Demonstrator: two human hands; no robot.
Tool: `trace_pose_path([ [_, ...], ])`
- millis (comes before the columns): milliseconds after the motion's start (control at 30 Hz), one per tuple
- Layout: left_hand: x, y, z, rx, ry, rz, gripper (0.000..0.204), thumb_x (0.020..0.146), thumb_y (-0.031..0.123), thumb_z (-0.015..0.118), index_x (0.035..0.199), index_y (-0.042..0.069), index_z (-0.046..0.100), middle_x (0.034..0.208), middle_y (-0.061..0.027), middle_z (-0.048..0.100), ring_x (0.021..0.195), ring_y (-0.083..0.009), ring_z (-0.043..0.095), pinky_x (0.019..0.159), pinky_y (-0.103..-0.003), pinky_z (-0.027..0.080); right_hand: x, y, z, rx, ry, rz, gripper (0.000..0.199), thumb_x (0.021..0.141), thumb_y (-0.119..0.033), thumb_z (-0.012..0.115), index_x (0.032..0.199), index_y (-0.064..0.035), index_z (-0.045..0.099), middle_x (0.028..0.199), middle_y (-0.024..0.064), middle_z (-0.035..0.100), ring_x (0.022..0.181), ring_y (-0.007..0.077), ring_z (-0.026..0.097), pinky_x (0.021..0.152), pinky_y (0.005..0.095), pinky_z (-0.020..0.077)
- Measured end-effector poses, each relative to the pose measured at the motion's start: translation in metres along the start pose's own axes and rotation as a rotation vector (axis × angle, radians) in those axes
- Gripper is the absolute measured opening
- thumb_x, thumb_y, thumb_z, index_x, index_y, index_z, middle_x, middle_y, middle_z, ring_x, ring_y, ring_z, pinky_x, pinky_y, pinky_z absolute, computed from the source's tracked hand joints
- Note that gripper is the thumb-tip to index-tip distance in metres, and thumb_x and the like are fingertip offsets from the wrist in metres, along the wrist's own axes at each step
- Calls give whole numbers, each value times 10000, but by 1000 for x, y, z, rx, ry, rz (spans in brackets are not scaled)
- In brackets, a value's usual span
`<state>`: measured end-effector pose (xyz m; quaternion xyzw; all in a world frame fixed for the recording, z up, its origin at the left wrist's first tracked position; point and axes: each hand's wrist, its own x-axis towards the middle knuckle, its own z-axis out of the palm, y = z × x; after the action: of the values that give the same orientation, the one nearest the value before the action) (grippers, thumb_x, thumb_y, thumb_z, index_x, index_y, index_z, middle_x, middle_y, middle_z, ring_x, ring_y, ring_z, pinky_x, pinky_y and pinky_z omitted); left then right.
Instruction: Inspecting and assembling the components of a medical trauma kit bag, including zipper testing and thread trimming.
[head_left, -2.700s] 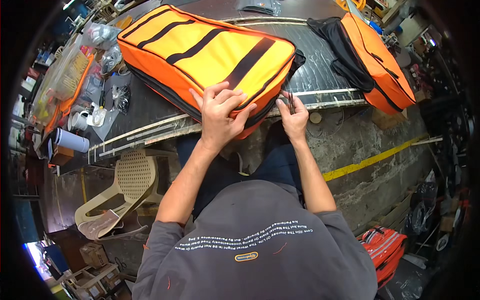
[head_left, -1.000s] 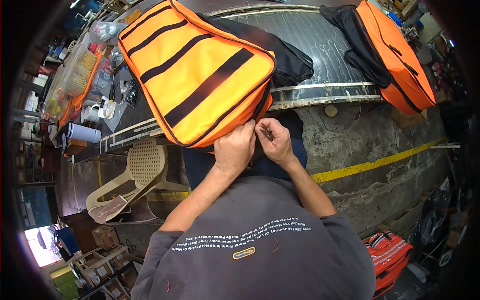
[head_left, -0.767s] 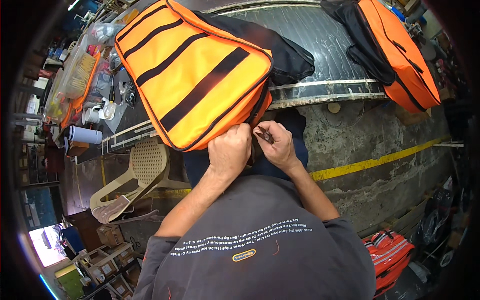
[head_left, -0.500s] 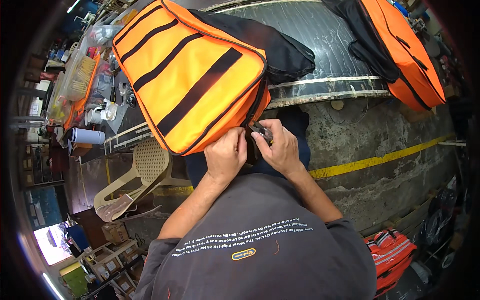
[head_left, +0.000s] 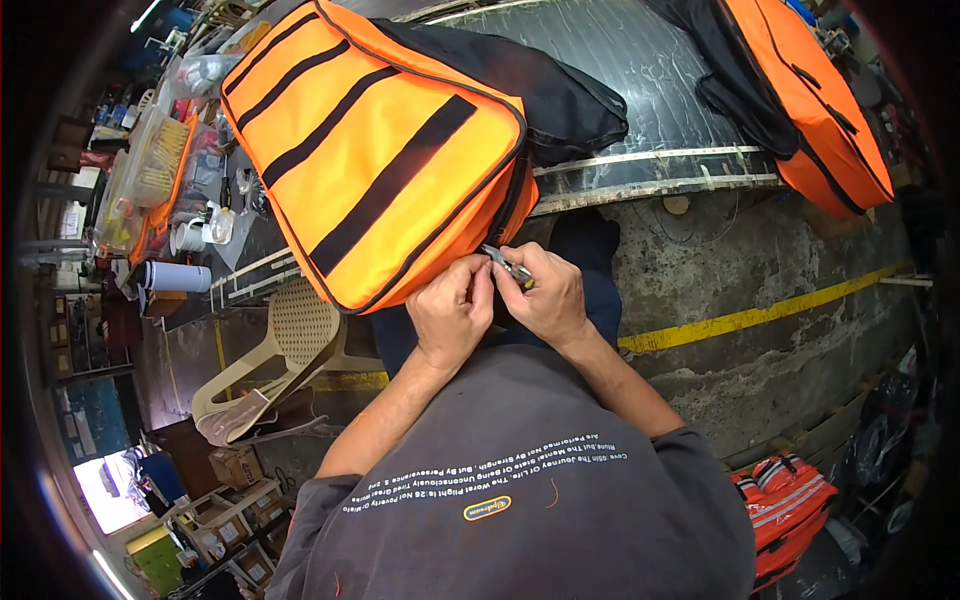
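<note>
An orange bag (head_left: 350,150) with black stripes and dark piping lies over the table edge in front of me. My left hand (head_left: 448,310) is closed in a pinch at its near lower corner, on the edge by the dark zipper seam. What exactly the fingertips grip there is partly hidden. In my right hand (head_left: 552,300) is a small pair of metal pliers (head_left: 518,274) with a bit of yellow on the handle. Their tip points at the seam right beside my left fingertips. Black fabric (head_left: 530,85) spreads out behind the bag.
Another orange-and-black bag (head_left: 805,90) hangs over the table (head_left: 650,100) at the right. A beige plastic chair (head_left: 300,325) stands to the left, below clear bins (head_left: 160,165) and a white cylinder (head_left: 178,275). Folded orange reflective gear (head_left: 780,515) lies lower right.
My right hand has shifted slightly left and turned the pliers, bringing their tip in close to my left fingertips. The bag has moved slightly left.
</note>
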<state>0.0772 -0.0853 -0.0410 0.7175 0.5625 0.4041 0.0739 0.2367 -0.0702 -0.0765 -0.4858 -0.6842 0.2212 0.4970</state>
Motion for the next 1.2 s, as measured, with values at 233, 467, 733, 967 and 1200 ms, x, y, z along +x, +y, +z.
trace_pose_path([
  [233,2,3,-1,-27,-3,-54,85,911,47,805,988,77,787,803,-101,771,646,-263,759,596,-355,571,6,-10,-2,-97,-14,0,173,926,-133,810,1018,-47,690,887,136,766,819,335,770,710,443,609],
  [467,3,6,-1,-51,-15,-92,74,915,46,789,986,70,783,795,-104,767,626,-256,745,590,-355,564,13,-22,-9,-244,-108,-37,157,919,-120,796,1016,-49,695,889,118,762,815,331,753,696,444,589],
  [733,0,2,-1,-54,-30,-113,78,917,37,793,989,64,784,788,-108,761,614,-256,732,579,-352,549,12,-9,-18,-231,-63,-116,160,895,-151,842,983,-77,731,858,76,762,753,292,728,665,426,532],
  [967,-3,3,-1,-132,-21,-214,76,937,27,803,1011,46,799,784,-121,765,600,-212,721,584,-327,543,34,23,-36,-188,-130,-370,196,878,-228,886,1005,-123,780,835,-2,723,713,220,659,689,392,434],
  [1200,-4,5,2,-114,0,-159,70,945,45,809,1015,45,800,808,-122,780,631,-215,746,616,-321,566,53,49,-34,-90,-202,-478,223,863,-268,904,1034,-159,813,856,-35,731,745,190,643,777,387,405],
])
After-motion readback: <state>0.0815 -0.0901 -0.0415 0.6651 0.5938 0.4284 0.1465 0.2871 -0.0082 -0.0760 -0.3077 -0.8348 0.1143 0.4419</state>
